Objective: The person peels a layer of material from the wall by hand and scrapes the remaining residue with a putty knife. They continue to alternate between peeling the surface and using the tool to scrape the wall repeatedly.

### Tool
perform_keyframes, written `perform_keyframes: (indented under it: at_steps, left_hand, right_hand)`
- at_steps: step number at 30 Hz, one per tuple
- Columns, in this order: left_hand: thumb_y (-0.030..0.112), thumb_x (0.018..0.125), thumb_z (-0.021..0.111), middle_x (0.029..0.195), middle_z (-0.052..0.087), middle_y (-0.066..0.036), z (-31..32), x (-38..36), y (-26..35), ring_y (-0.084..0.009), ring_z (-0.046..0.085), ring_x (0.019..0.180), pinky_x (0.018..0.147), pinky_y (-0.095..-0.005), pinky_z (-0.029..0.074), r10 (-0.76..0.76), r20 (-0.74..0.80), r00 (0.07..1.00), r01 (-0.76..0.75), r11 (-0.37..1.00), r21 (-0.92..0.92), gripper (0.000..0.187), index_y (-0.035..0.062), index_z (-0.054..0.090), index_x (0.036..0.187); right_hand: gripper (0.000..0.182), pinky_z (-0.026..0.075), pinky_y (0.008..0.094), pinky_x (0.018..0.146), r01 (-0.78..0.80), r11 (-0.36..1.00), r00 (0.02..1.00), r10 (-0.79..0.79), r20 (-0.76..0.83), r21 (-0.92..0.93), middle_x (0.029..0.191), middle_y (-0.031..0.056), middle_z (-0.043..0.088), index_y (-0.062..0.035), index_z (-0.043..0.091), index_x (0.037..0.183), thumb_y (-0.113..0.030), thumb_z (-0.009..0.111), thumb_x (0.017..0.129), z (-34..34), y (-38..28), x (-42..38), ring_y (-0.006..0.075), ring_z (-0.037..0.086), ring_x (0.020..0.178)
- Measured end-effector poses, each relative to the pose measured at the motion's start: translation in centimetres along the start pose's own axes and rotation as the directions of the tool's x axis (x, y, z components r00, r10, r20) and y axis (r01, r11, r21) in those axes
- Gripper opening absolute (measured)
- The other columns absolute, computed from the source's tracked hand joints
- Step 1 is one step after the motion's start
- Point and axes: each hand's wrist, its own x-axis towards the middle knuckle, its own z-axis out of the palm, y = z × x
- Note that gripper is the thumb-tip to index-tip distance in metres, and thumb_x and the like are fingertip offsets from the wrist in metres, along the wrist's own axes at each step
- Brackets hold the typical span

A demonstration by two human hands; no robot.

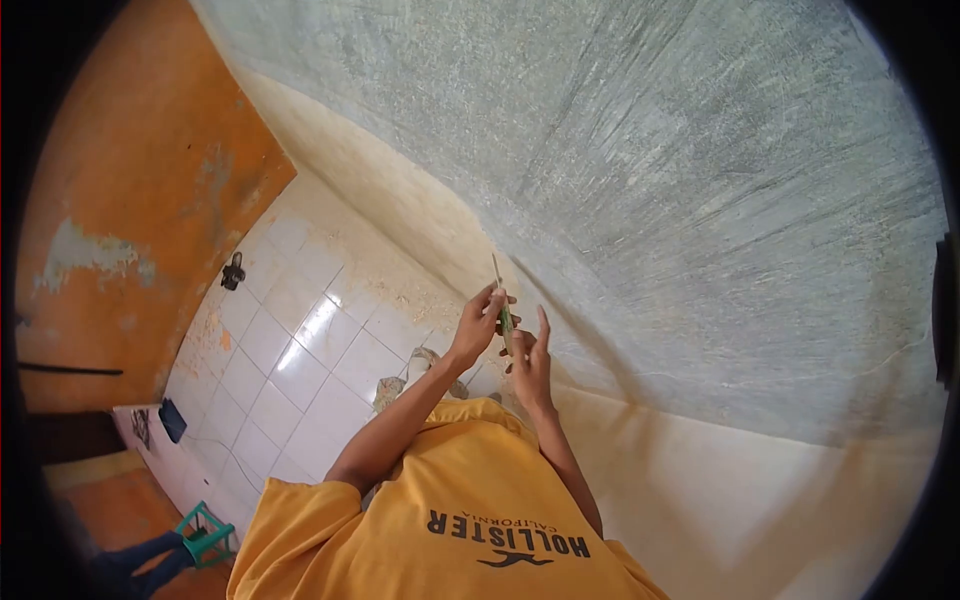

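In the middle of the head view, a slim scraper [506, 322] is held between my hands in front of the wall. Its thin blade points up and away from me, seen nearly edge on, and the handle looks green. My left hand [477, 322] is closed around the upper part, near the blade. At the lower end of the handle, my right hand [531, 368] grips with the thumb along it, one finger stretched upward. The blade's flat face is hidden by the angle.
A grey, scraped-looking wall [650, 180] rises ahead, cream along its lower part. White floor tiles [300, 360] carry crumbs of debris near the wall base. An orange wall [150, 180] with peeling patches stands left. A green stool [205, 535] is beside a person's legs [150, 562] at lower left.
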Motion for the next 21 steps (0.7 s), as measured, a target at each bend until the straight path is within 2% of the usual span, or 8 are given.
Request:
perform_keyframes:
  at_steps: [3, 7, 11, 14, 15, 18, 19, 21]
  left_hand:
    - [0.034, 0.11, 0.048, 0.114, 0.066, -0.011, 3.0, 0.7, -0.3, -0.0099, 0.059, 0.067, 0.055, -0.0254, 0.05, 0.111, -0.279, 0.954, -0.083, 0.99, 0.11, 0.054, 0.0088, 0.038, 0.157]
    - [0.036, 0.111, 0.042, 0.112, 0.066, -0.012, 6.9, 1.2, -2.3, -0.0062, 0.049, 0.058, 0.048, -0.0234, 0.044, 0.117, -0.347, 0.931, -0.169, 0.978, -0.124, 0.054, 0.0142, 0.033, 0.16]
    - [0.037, 0.111, 0.042, 0.096, 0.062, -0.007, 10.0, 0.3, -4.5, -0.0054, 0.045, 0.053, 0.045, -0.0231, 0.041, 0.12, -0.334, 0.935, -0.189, 0.965, -0.184, 0.053, 0.0122, 0.038, 0.157]
    - [0.034, 0.11, 0.047, 0.094, 0.056, -0.003, 6.2, 3.3, -3.9, -0.0045, 0.044, 0.056, 0.046, -0.0215, 0.039, 0.102, -0.358, 0.928, -0.156, 0.98, -0.125, 0.051, 0.0121, 0.041, 0.156]
    - [0.036, 0.109, 0.049, 0.091, 0.053, -0.002, 5.3, 3.2, -3.5, -0.0053, 0.045, 0.057, 0.047, -0.0215, 0.039, 0.067, -0.273, 0.96, -0.139, 0.958, -0.253, 0.047, 0.0091, 0.049, 0.147]
    - [0.036, 0.109, 0.049, 0.09, 0.052, -0.001, 7.2, 1.1, -4.0, -0.005, 0.044, 0.058, 0.047, -0.022, 0.037, 0.111, -0.325, 0.939, -0.156, 0.981, -0.115, 0.041, 0.007, 0.055, 0.138]
    - [0.038, 0.109, 0.05, 0.091, 0.051, -0.002, 7.5, 0.4, -4.7, -0.0057, 0.043, 0.057, 0.047, -0.0223, 0.036, 0.064, -0.247, 0.967, -0.115, 0.974, -0.195, 0.042, 0.0058, 0.055, 0.135]
    - [0.039, 0.109, 0.05, 0.092, 0.051, -0.002, 6.0, 2.0, -4.5, -0.0059, 0.043, 0.058, 0.047, -0.0223, 0.036, 0.049, -0.307, 0.95, -0.121, 0.968, -0.221, 0.043, 0.0061, 0.054, 0.137]
  right_hand:
    - [0.063, 0.051, 0.0254, 0.063, -0.012, 0.995, 1.0, 0.012, 0.0, 0.099, 0.111, 0.0122, 0.071, -0.0077, 0.013, 0.16, -0.026, 0.046, 0.109, -2.8, 2.2, -0.1, 0.0145, 0.067, 0.079]
    - [0.063, 0.052, 0.0238, 0.064, -0.065, 0.986, 0.997, 0.06, 0.039, 0.153, 0.117, 0.0117, 0.07, -0.0087, 0.012, 0.161, -0.03, 0.044, 0.111, -6.4, 3.9, 0.2, 0.0137, 0.068, 0.081]
    - [0.063, 0.053, 0.024, 0.064, -0.075, 0.981, 0.995, 0.062, 0.077, 0.177, 0.116, 0.0127, 0.07, -0.0093, 0.014, 0.16, -0.032, 0.044, 0.111, -8.6, 4.4, 0.4, 0.0139, 0.068, 0.079]
    - [0.06, 0.052, 0.0247, 0.064, -0.091, 0.983, 0.992, 0.076, 0.096, 0.158, 0.116, 0.0124, 0.07, -0.0101, 0.018, 0.159, -0.034, 0.044, 0.111, -9.8, 4.1, 0.9, 0.0143, 0.068, 0.078]
    - [0.06, 0.052, 0.0249, 0.064, -0.102, 0.983, 0.991, 0.088, 0.099, 0.153, 0.115, 0.0123, 0.07, -0.0103, 0.019, 0.159, -0.035, 0.044, 0.111, -10.0, 4.2, 0.7, 0.0144, 0.068, 0.077]
    - [0.058, 0.052, 0.0255, 0.064, -0.108, 0.981, 0.991, 0.094, 0.093, 0.163, 0.115, 0.012, 0.069, -0.0107, 0.023, 0.158, -0.036, 0.043, 0.11, -9.9, 4.8, 1.1, 0.0146, 0.068, 0.077]
    - [0.057, 0.052, 0.0255, 0.064, -0.107, 0.981, 0.991, 0.091, 0.101, 0.163, 0.115, 0.012, 0.069, -0.0105, 0.023, 0.158, -0.036, 0.043, 0.11, -9.7, 4.9, 1.4, 0.0147, 0.068, 0.077]
    - [0.057, 0.052, 0.0256, 0.064, -0.105, 0.981, 0.99, 0.087, 0.114, 0.162, 0.115, 0.0121, 0.069, -0.0102, 0.024, 0.158, -0.036, 0.043, 0.11, -9.2, 5.1, 1.9, 0.0148, 0.068, 0.077]
